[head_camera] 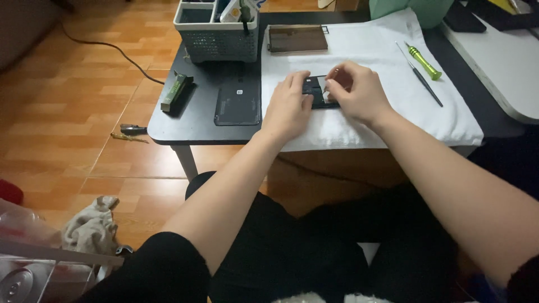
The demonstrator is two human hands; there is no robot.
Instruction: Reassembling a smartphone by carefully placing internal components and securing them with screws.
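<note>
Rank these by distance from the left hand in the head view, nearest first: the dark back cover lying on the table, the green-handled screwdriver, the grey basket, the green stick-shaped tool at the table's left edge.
From the left hand:
1. Dark back cover, just left of it.
2. Grey basket, up and left, at the table's back.
3. Green stick-shaped tool, at the left edge.
4. Green-handled screwdriver, far right on the white towel.

A low black desk [196, 120] carries a white cloth towel [387, 67], a grey plastic organiser basket [216, 36], a flat black rectangular phone back cover [238, 104] and a slim green bar-shaped tool [175, 91] near its left edge.
</note>
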